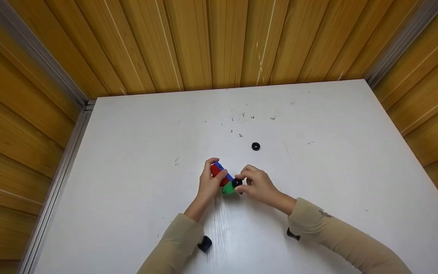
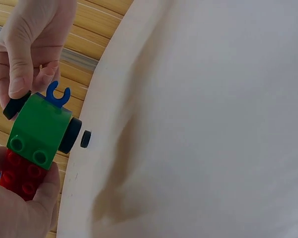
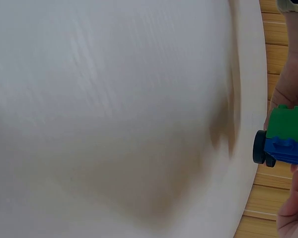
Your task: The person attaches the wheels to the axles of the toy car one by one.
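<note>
My left hand (image 1: 210, 182) grips a toy block vehicle by its red brick (image 2: 22, 174). A green sloped brick (image 2: 41, 124) forms the other end, and a blue base with an open hook (image 2: 58, 94) shows beneath it. With thumb and fingers, my right hand (image 1: 260, 185) pinches a black wheel (image 2: 16, 105) at the side of the green end. Whether that wheel is fully seated on its axle I cannot tell. On the opposite side of the vehicle sits another black wheel (image 2: 71, 135). In the right wrist view, the blue end (image 3: 284, 150) faces the camera.
A loose black wheel (image 1: 256, 146) lies on the white table (image 1: 146, 133) beyond the hands. Wood-patterned walls (image 1: 226, 45) stand along the table's back and both sides. Small black objects (image 1: 205, 244) show at the sleeves.
</note>
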`<state>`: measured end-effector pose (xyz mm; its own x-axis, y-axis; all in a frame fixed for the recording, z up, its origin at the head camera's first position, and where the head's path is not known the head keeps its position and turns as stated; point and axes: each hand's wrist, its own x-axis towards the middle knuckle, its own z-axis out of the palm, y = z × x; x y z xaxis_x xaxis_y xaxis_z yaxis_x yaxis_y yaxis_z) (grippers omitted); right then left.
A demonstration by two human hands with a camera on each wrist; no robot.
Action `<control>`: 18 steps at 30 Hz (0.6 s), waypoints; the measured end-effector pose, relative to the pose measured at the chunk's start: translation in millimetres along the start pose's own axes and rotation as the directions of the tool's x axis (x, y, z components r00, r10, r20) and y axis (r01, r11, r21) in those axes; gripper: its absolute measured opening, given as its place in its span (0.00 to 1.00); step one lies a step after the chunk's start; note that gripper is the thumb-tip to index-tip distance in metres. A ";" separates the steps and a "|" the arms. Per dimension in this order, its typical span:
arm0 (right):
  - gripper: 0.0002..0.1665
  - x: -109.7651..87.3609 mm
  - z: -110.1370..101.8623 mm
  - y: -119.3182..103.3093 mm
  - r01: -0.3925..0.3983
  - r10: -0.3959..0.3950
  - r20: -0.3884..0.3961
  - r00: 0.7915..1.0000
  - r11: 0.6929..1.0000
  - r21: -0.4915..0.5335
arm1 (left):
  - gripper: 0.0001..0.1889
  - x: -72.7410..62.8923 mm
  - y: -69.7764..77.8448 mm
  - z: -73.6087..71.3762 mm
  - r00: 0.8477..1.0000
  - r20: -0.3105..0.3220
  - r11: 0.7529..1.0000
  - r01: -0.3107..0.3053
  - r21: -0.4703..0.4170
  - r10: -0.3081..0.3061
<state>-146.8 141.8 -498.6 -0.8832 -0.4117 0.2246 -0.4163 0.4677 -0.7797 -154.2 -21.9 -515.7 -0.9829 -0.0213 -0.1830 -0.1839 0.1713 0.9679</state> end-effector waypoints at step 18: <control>0.19 1.3 16.5 1.4 -0.068 0.070 -0.153 0.986 0.998 0.018 | 0.23 4.7 1.7 -0.2 0.995 -0.092 0.998 0.048 0.036 -0.044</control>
<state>-144.9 129.1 -509.0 -0.9327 -0.2536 0.2566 -0.3517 0.4804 -0.8034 -159.2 -21.9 -514.8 -0.9706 -0.1194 -0.2089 -0.2300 0.2052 0.9513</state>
